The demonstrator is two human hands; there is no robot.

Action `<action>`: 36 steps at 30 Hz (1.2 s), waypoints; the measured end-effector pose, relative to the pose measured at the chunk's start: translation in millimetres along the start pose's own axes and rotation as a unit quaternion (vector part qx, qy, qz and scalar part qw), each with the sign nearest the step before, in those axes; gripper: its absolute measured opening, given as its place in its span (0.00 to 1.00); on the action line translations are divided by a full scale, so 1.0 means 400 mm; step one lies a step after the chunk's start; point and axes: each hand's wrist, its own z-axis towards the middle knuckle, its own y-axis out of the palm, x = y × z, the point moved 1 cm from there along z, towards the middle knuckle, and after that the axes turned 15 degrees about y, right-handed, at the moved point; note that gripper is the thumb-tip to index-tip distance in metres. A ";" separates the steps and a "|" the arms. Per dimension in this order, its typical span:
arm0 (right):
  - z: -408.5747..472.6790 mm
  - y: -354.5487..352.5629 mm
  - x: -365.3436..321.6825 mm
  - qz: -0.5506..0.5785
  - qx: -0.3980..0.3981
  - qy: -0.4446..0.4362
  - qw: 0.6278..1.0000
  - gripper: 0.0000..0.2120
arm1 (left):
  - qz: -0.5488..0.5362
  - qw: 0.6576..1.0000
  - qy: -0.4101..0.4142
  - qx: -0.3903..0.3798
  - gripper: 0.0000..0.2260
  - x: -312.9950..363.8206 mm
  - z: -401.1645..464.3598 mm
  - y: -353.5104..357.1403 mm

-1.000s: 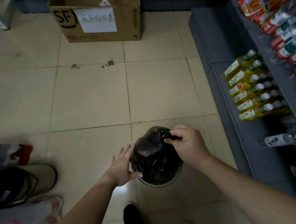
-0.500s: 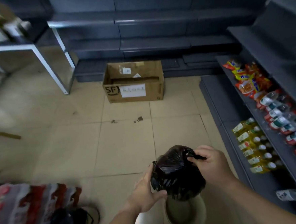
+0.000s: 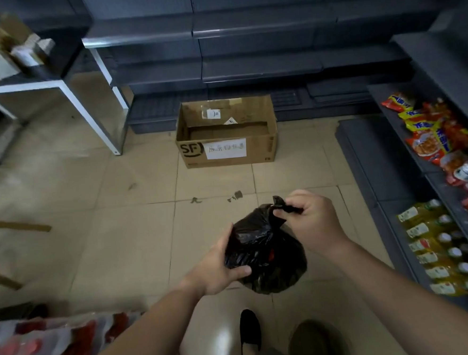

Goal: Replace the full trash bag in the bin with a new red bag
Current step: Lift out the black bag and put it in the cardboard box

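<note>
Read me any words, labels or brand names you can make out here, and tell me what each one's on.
"SF": printed on the cardboard box, front left.
White sheet taped to the box: handwritten, too blurred to read.
Snack packets and bottles on the shelf: labels too small to read.

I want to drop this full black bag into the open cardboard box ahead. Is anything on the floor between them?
Nothing that blocks the way. The black plastic trash bag, held by the left hand and right hand, faces bare tile up to the brown cardboard box; only small dark scraps lie flat on the tiles.
</note>
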 end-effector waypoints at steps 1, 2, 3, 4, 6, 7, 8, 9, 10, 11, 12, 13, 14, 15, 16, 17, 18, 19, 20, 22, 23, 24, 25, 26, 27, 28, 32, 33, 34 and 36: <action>0.038 0.014 -0.018 -0.001 -0.006 -0.006 1.000 0.06 | -0.001 1.000 -0.004 0.002 0.51 0.003 0.026 -0.035; 0.077 0.026 -0.035 -0.002 -0.009 -0.009 1.000 0.06 | -0.003 1.000 -0.006 0.005 0.51 0.006 0.053 -0.068; 0.117 0.036 -0.051 -0.001 -0.011 -0.007 1.000 0.06 | -0.009 1.000 -0.008 0.008 0.50 0.010 0.080 -0.101; 0.156 0.045 -0.068 0.002 -0.010 -0.006 1.000 0.06 | -0.016 1.000 -0.006 0.011 0.50 0.013 0.106 -0.135; 0.236 0.064 -0.104 0.011 -0.006 -0.007 1.000 0.06 | -0.015 1.000 0.000 0.018 0.50 0.015 0.166 -0.201; 0.277 0.073 -0.121 0.016 -0.004 -0.007 1.000 0.07 | -0.011 1.000 0.003 0.020 0.49 0.014 0.199 -0.233; 0.319 0.084 -0.137 0.019 -0.001 -0.006 1.000 0.07 | -0.009 1.000 0.007 0.022 0.48 0.011 0.233 -0.266; 0.363 0.095 -0.153 0.021 0.003 -0.007 1.000 0.07 | -0.011 1.000 0.007 0.024 0.47 0.008 0.270 -0.299; 0.409 0.107 -0.168 0.021 0.007 -0.008 1.000 0.08 | -0.015 1.000 0.007 0.024 0.46 0.002 0.307 -0.332; 0.458 0.118 -0.181 0.020 0.010 -0.007 1.000 0.08 | -0.023 1.000 0.008 0.019 0.46 -0.005 0.348 -0.367; 0.509 0.130 -0.193 0.018 0.012 -0.006 1.000 0.09 | -0.030 0.999 0.010 0.013 0.46 -0.012 0.390 -0.402; 0.559 0.143 -0.204 0.013 0.016 -0.008 1.000 0.09 | -0.035 0.999 0.013 0.008 0.47 -0.020 0.432 -0.438; 0.612 0.156 -0.214 0.006 0.021 -0.011 1.000 0.08 | -0.034 0.999 0.017 0.004 0.47 -0.028 0.477 -0.475; 0.667 0.168 -0.223 0.002 0.027 -0.009 1.000 0.07 | -0.030 0.999 0.018 0.000 0.47 -0.034 0.524 -0.513; 0.721 0.179 -0.231 0.002 0.031 -0.002 1.000 0.07 | -0.029 0.999 0.017 -0.004 0.48 -0.038 0.572 -0.551; 0.775 0.191 -0.240 0.004 0.037 0.005 0.999 0.07 | -0.029 0.999 0.017 -0.007 0.48 -0.039 0.620 -0.588; 0.826 0.202 -0.250 0.004 0.043 0.010 0.999 0.07 | -0.028 0.999 0.022 -0.010 0.48 -0.038 0.666 -0.624; 0.876 0.212 -0.260 0.004 0.048 0.013 0.999 0.07 | -0.024 0.999 0.027 -0.013 0.48 -0.035 0.711 -0.658; 0.925 0.222 -0.269 0.006 0.052 0.019 0.998 0.07 | -0.018 0.999 0.030 -0.015 0.48 -0.033 0.755 -0.692; 1.019 0.239 -0.294 0.013 0.062 0.026 0.998 0.07 | -0.005 0.999 0.032 -0.015 0.49 -0.032 0.840 -0.760; 1.066 0.245 -0.308 0.013 0.067 0.026 0.997 0.09 | 0.003 0.999 0.033 -0.014 0.50 -0.032 0.882 -0.793; 1.113 0.250 -0.320 0.012 0.069 0.028 0.997 0.11 | 0.013 0.999 0.030 -0.013 0.52 -0.032 0.922 -0.825; 1.160 0.255 -0.331 0.015 0.068 0.027 0.997 0.13 | 0.024 0.999 0.026 -0.012 0.54 -0.032 0.962 -0.856; 1.210 0.259 -0.339 0.021 0.065 0.024 0.997 0.13 | 0.033 0.999 0.025 -0.010 0.56 -0.033 1.004 -0.885; 1.262 0.265 -0.343 0.028 0.062 0.023 0.997 0.13 | 0.038 0.999 0.026 -0.008 0.58 -0.035 1.045 -0.913; 1.312 0.270 -0.346 0.034 0.059 0.025 0.997 0.11 | 0.039 0.999 0.027 -0.005 0.60 -0.038 1.087 -0.937; 1.505 0.287 -0.358 0.039 0.045 0.034 0.998 0.03 | 0.059 0.998 0.020 0.015 0.61 -0.056 1.261 -1.025; 1.555 0.290 -0.359 0.037 0.037 0.037 0.998 0.03 | 0.060 0.998 0.017 0.018 0.61 -0.058 1.303 -1.043; 1.605 0.292 -0.359 0.035 0.031 0.038 0.998 0.03 | 0.051 0.998 0.014 0.020 0.61 -0.060 1.345 -1.059; 1.707 0.293 -0.354 0.030 0.022 0.038 0.999 0.04 | 0.030 0.999 0.010 0.030 0.60 -0.067 1.428 -1.087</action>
